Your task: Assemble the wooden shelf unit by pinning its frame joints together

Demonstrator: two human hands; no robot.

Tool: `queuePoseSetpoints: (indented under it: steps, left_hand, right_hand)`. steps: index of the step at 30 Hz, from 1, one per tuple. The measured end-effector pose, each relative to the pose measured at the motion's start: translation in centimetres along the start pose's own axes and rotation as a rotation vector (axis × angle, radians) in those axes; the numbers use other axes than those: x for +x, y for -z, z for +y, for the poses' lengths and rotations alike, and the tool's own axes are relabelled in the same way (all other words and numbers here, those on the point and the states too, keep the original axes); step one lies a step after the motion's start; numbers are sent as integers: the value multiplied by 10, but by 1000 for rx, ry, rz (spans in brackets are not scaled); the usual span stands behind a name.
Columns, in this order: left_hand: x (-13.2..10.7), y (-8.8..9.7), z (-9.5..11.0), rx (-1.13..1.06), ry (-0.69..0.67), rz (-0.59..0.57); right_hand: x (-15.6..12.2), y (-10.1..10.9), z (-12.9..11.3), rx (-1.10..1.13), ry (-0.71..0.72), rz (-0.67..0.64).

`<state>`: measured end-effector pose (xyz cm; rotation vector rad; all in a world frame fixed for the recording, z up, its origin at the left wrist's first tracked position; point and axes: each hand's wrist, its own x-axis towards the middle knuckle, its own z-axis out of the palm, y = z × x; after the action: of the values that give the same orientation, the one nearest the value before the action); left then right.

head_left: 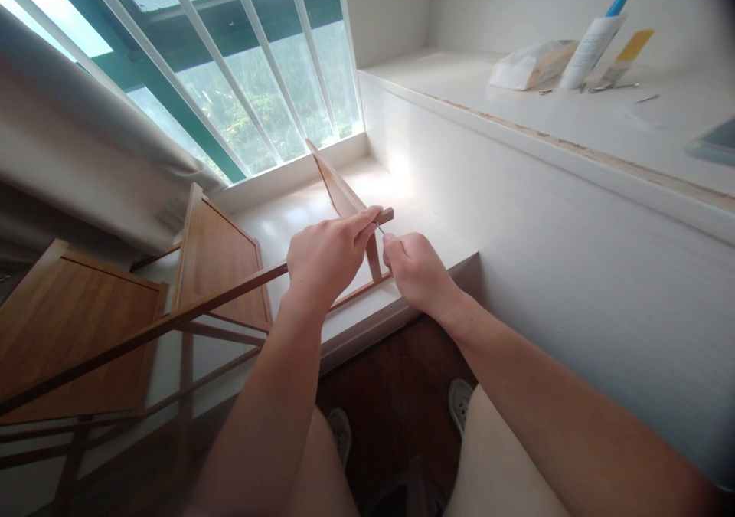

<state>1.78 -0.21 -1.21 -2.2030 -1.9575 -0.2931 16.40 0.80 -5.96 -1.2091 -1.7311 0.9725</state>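
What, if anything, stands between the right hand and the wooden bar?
Only the thin metal piece held in the right hand; nothing else visible blocks its way to the wooden bar, which the left hand grips.

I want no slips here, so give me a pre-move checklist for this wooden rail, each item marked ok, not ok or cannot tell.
1. Left hand gripping the wooden rail near its end: ok.
2. Right hand holding the thin metal piece: ok.
3. Thin metal piece seated in the rail: cannot tell; too small, partly covered by fingers.
4. White tube away from both hands: ok, on the ledge.
5. Small loose items gathered together: not ok, they lie scattered.
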Motion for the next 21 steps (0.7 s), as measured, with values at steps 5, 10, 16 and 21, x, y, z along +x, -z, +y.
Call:
queuePoseSetpoints:
  steps: [5, 10, 16, 21]
  left_hand:
    - [0, 3, 2, -14, 16, -20]
    - [1, 4, 3, -30, 31, -34]
    - [0, 3, 2, -23, 34, -23]
    - [1, 3, 1, -15, 15, -22]
  right_hand:
    - [1, -6, 0, 329, -136, -17]
    - [0, -8, -1, 452, -238, -45]
    - [-8, -1, -4, 68, -51, -30]
    - [-8, 4, -4, -132, 17, -6]
